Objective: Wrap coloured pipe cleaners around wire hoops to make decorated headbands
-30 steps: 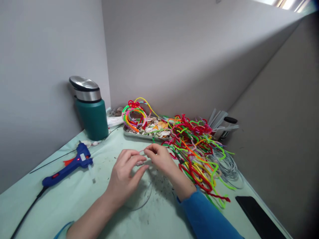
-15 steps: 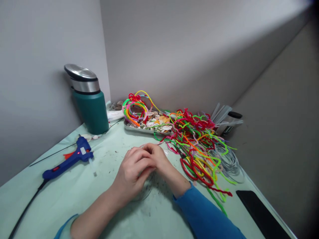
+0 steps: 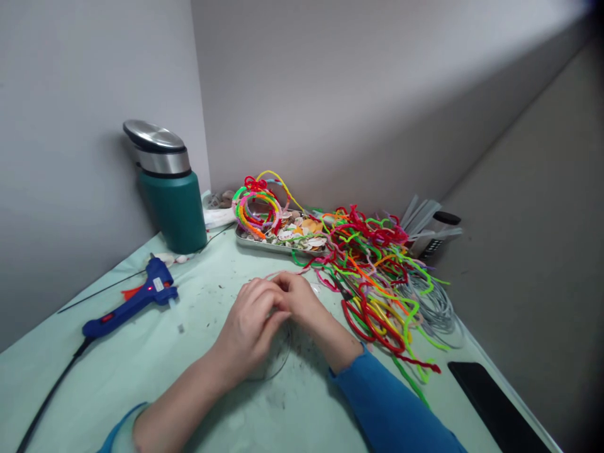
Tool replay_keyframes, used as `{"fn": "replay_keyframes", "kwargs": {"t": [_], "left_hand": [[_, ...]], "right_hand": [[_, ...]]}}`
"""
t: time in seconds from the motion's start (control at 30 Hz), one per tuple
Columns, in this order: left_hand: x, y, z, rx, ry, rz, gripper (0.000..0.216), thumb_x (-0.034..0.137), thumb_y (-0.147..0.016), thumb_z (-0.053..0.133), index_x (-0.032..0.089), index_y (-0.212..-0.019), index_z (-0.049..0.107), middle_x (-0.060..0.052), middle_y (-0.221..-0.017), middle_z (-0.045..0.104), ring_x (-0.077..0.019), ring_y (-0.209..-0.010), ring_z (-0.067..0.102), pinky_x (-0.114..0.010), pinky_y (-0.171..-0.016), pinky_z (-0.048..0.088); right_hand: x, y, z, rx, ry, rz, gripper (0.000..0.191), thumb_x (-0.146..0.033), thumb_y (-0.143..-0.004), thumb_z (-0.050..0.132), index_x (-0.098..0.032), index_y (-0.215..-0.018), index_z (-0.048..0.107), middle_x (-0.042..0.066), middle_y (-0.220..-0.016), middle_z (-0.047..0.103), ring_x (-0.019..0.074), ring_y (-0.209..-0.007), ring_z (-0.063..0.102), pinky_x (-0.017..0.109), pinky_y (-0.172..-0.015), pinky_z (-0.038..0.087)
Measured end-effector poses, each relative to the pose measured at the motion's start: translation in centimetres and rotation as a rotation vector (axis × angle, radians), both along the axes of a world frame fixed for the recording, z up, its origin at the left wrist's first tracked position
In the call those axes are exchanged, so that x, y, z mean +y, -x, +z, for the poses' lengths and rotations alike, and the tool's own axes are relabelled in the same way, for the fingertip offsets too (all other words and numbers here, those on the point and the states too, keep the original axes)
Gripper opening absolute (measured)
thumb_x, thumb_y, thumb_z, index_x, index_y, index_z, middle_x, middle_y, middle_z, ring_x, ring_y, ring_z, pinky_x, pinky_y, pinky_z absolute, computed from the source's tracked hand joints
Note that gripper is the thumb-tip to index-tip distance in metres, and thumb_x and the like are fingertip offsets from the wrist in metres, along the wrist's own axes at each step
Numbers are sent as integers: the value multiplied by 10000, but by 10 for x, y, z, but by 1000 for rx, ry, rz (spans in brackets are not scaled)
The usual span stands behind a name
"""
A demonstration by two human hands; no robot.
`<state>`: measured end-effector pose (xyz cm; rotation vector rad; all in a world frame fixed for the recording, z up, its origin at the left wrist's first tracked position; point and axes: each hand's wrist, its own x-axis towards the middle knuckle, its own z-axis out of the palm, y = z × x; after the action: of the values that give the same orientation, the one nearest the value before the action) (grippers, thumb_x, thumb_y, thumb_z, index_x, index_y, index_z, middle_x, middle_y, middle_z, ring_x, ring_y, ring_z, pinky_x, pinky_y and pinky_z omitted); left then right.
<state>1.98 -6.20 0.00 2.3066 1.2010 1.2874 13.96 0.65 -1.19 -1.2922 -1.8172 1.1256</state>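
My left hand (image 3: pixel 252 324) and my right hand (image 3: pixel 298 297) meet at the fingertips over the middle of the table. Both are closed in a pinch. A thin grey wire loop (image 3: pixel 282 367) curves out below them toward me, and its upper part is hidden by my fingers. The exact point where they grip it does not show. Just beyond my fingers runs a pale pink pipe cleaner (image 3: pixel 270 275), partly covered by the hands. To the right of my right hand, red-handled scissors (image 3: pixel 348 318) lie among the pipe cleaners.
A blue glue gun (image 3: pixel 129 308), its red light on, lies at left before a green bottle (image 3: pixel 174 211). A metal tray (image 3: pixel 264 246) of shells and buttons bears coiled pipe cleaners. At right are a pipe cleaner heap (image 3: pixel 363 236), coiled wire (image 3: pixel 436 311) and a black slab (image 3: pixel 491 402).
My left fingers and thumb have shifted slightly, staying against the right hand. More of the wire loop shows below them. The things on the table have stayed put.
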Motion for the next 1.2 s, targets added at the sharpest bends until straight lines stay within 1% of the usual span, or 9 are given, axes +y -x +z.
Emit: {"fn": "replay_keyframes", "kwargs": {"t": [0.17, 0.37, 0.5, 0.7, 0.83, 0.93, 1.03, 1.13, 1.2], "left_hand": [[3, 3, 2, -133, 60, 43, 92, 157, -859, 479, 184, -777, 510, -46, -840, 564, -175, -834, 506, -316, -742, 417], [1, 0, 4, -58, -90, -49, 95, 146, -829, 527, 197, -854, 604, -56, -886, 621, -188, -845, 526, -363, -787, 417], [1, 0, 3, -2, -144, -33, 118, 153, -820, 527, 204, -867, 623, -58, -877, 633, -193, -842, 532, -366, -776, 422], [4, 2, 2, 112, -149, -74, 139, 139, -836, 488, 198, -816, 612, -47, -816, 650, -185, -822, 529, -358, -788, 399], [3, 1, -1, 183, -152, -65, 140, 146, -852, 459, 177, -793, 581, -57, -803, 633, -190, -808, 518, -380, -804, 386], [3, 0, -2, 170, -137, -27, 126, 168, -858, 448, 174, -793, 555, -64, -804, 609, -199, -803, 508, -389, -790, 389], [3, 1, 0, 71, -55, 20, 120, 180, -863, 437, 185, -788, 531, -51, -788, 580, -192, -789, 506, -362, -758, 407], [3, 4, 3, -34, 46, 89, 129, 186, -865, 432, 192, -776, 526, -36, -778, 567, -181, -784, 518, -330, -737, 419], [5, 6, 3, -77, 99, 136, 138, 197, -861, 441, 190, -755, 529, -29, -771, 570, -174, -773, 530, -312, -721, 422]], "right_hand": [[-4, 2, 7, 176, 105, 1, 92, -192, -659, 562, -130, -619, 616, 9, -627, 597, 129, -611, 515, 222, -549, 388], [-1, 3, 3, 233, 139, 46, 89, -228, -631, 590, -142, -614, 603, -4, -651, 605, 146, -675, 550, 241, -632, 422], [2, 3, -2, 101, 95, 71, 72, -214, -645, 573, -158, -614, 605, -13, -651, 616, 153, -688, 563, 237, -633, 425], [1, -2, -2, -252, -41, 58, 81, -207, -672, 566, -179, -680, 641, 6, -705, 657, 160, -676, 560, 235, -577, 376], [2, -3, 0, -353, -72, 63, 110, -187, -676, 557, -180, -718, 658, 28, -745, 677, 175, -700, 570, 245, -574, 360], [1, -2, -1, -280, -37, 68, 92, -195, -670, 568, -167, -705, 648, 21, -715, 656, 167, -691, 561, 238, -581, 367], [-1, -1, -1, -95, 32, 82, 102, -250, -659, 598, -153, -675, 625, 0, -654, 613, 141, -641, 536, 220, -562, 378], [-6, 1, 1, 62, 151, 79, 152, -292, -690, 581, -146, -660, 609, -16, -576, 559, 106, -538, 495, 197, -484, 353], [-8, 3, 5, 115, 223, 65, 122, -255, -699, 569, -143, -671, 607, -26, -538, 533, 87, -479, 467, 181, -434, 324]]}}
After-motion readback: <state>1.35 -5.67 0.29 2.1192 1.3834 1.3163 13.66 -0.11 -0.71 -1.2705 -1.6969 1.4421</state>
